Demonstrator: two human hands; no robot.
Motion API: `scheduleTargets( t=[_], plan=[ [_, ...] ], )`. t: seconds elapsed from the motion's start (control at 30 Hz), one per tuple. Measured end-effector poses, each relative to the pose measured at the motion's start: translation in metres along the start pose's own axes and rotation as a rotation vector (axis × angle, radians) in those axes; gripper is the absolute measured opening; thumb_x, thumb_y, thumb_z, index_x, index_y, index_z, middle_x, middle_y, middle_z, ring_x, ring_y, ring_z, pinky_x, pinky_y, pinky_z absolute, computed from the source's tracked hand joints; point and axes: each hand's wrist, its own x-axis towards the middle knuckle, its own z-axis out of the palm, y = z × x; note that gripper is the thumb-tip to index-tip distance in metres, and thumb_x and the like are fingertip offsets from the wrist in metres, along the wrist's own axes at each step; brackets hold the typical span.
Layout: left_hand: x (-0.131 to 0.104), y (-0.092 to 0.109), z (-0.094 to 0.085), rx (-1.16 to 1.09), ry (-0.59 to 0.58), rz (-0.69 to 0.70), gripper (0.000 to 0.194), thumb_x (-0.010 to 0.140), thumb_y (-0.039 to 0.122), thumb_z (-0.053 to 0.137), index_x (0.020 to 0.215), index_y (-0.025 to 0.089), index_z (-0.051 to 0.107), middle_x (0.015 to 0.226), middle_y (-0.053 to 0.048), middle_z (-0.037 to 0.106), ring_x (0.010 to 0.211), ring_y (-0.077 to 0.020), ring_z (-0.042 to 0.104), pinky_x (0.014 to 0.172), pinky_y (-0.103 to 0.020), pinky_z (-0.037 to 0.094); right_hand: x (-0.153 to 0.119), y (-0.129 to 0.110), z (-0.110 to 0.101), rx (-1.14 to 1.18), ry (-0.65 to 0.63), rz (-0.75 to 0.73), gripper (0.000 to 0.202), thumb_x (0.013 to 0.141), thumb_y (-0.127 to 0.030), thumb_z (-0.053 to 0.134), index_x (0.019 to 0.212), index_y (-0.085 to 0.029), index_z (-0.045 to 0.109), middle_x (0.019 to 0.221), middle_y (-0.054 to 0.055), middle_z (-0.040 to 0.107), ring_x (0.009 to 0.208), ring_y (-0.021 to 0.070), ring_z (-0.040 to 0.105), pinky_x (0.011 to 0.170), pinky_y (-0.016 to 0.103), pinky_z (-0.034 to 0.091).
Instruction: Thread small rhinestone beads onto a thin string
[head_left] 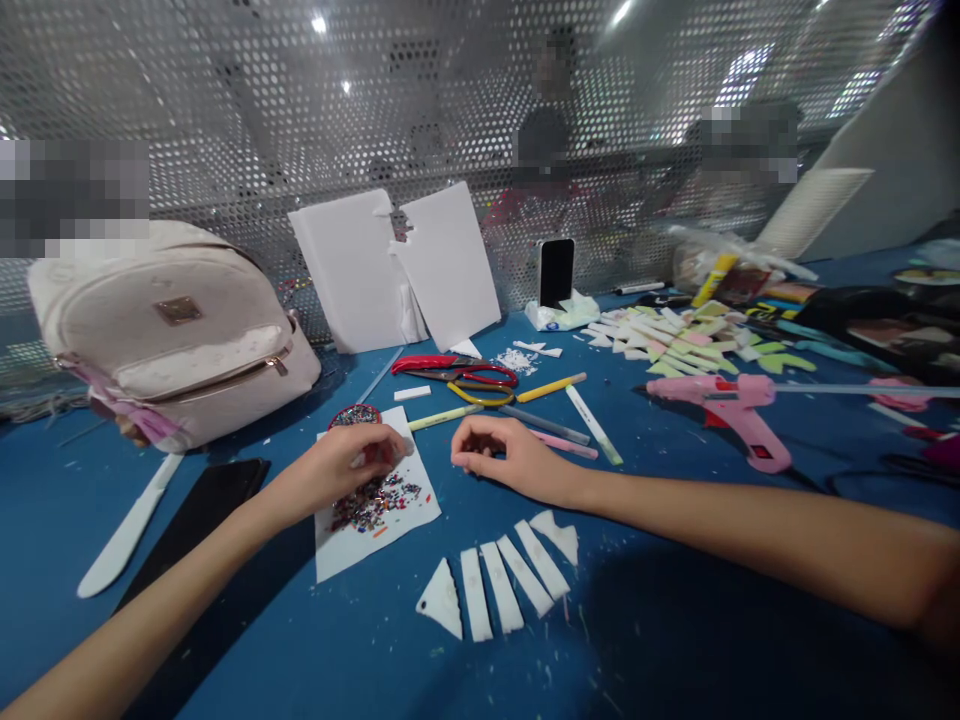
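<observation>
My left hand [352,465] hovers over a sheet of white paper [330,555] with its fingers curled in a pinch. What the fingertips hold, if anything, I cannot make out. Under and beside it lies a heap of small multicoloured beads [375,505], and just behind is a small round container [354,415] full of beads, partly hidden by the hand. To the right, my right hand [517,458] is curled above the blue table, thumb near the fingertips; its inside is hidden. Nearer to me, white foam pieces [502,590] lie in a row shaped like a segmented fish.
Behind the hands lie red-handled scissors [427,367], several markers [551,388] and foam crumbs. A pink glue gun [720,400] and a pile of foam strips [667,335] are at right. At left stand a backpack [217,330], a white knife [131,530] and a black phone [195,520].
</observation>
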Motion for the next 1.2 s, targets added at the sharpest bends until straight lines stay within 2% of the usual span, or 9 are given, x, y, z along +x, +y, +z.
scheduleTargets(
  t=[0.23,0.43,0.57,0.67,0.77,0.9,0.97,1.1,1.2],
  plan=[
    [-0.003,0.001,-0.003,-0.016,0.170,-0.012,0.026,0.086,0.019,0.054,0.111,0.022,0.059,0.085,-0.001,0.065,0.076,-0.0151,0.062,0.073,-0.028,0.051,0.000,0.002,0.000,0.009,0.013,-0.018,0.014,0.094,-0.030,0.062,0.087,-0.018,0.061,0.078,-0.001,0.058,0.067,0.0111,0.052,0.063,0.025,0.040],
    [-0.002,0.001,-0.001,-0.089,0.184,0.002,0.026,0.083,0.015,0.056,0.108,0.021,0.063,0.085,-0.002,0.067,0.076,-0.0150,0.063,0.073,-0.028,0.053,0.000,0.001,0.000,0.018,0.025,-0.006,0.014,0.094,-0.030,0.062,0.088,-0.018,0.060,0.080,-0.001,0.057,0.067,0.0110,0.052,0.064,0.025,0.040],
    [-0.001,0.015,0.003,-0.276,0.192,-0.039,0.016,0.083,0.019,0.062,0.097,0.020,0.068,0.094,-0.006,0.070,0.080,-0.0165,0.066,0.078,-0.031,0.054,0.001,0.001,0.000,0.027,0.054,-0.020,0.011,0.093,-0.027,0.062,0.088,-0.017,0.060,0.082,-0.001,0.058,0.066,0.0101,0.051,0.062,0.023,0.039],
    [-0.002,0.034,0.011,-0.545,0.150,-0.135,0.008,0.081,0.022,0.067,0.087,0.017,0.069,0.104,-0.010,0.072,0.085,-0.0183,0.068,0.078,-0.033,0.055,0.001,0.003,0.000,0.016,0.089,-0.037,0.011,0.093,-0.027,0.062,0.087,-0.017,0.060,0.083,-0.001,0.057,0.068,0.0105,0.051,0.061,0.023,0.039],
    [-0.005,0.050,0.023,-0.692,-0.020,-0.201,0.007,0.080,0.024,0.072,0.084,0.018,0.073,0.091,-0.008,0.074,0.094,-0.0202,0.067,0.076,-0.028,0.053,0.001,0.005,0.000,0.012,0.125,-0.060,0.012,0.093,-0.028,0.063,0.088,-0.017,0.060,0.083,-0.001,0.058,0.072,0.0113,0.052,0.062,0.023,0.039],
    [-0.008,0.058,0.027,-0.690,-0.108,-0.257,0.016,0.082,0.028,0.073,0.096,0.021,0.077,0.075,-0.001,0.070,0.058,-0.0097,0.058,0.053,-0.020,0.044,0.002,0.006,0.000,0.028,0.143,-0.066,0.013,0.093,-0.029,0.063,0.087,-0.017,0.061,0.085,0.000,0.060,0.076,0.0129,0.057,0.065,0.024,0.042],
    [-0.007,0.055,0.024,-0.714,-0.035,-0.278,0.015,0.083,0.029,0.072,0.095,0.021,0.077,0.080,-0.002,0.072,0.064,-0.0103,0.061,0.058,-0.020,0.047,0.003,0.006,0.000,0.062,0.167,-0.062,0.015,0.093,-0.030,0.062,0.087,-0.017,0.060,0.083,0.000,0.059,0.075,0.0128,0.058,0.064,0.023,0.042],
    [-0.004,0.042,0.016,-0.771,0.182,-0.295,0.015,0.080,0.029,0.077,0.093,0.021,0.076,0.099,-0.005,0.076,0.091,-0.0162,0.069,0.082,-0.025,0.052,0.005,0.009,-0.001,0.153,0.299,-0.085,0.016,0.095,-0.033,0.059,0.092,-0.017,0.060,0.080,-0.001,0.057,0.069,0.0114,0.055,0.063,0.023,0.043],
    [-0.004,0.035,0.018,-0.786,0.239,-0.318,0.018,0.080,0.030,0.078,0.096,0.021,0.076,0.100,-0.006,0.076,0.095,-0.0165,0.068,0.084,-0.024,0.051,0.005,0.013,-0.002,0.174,0.351,-0.100,0.019,0.099,-0.033,0.051,0.103,-0.017,0.060,0.085,0.001,0.059,0.073,0.0120,0.056,0.064,0.023,0.044]
  ],
)
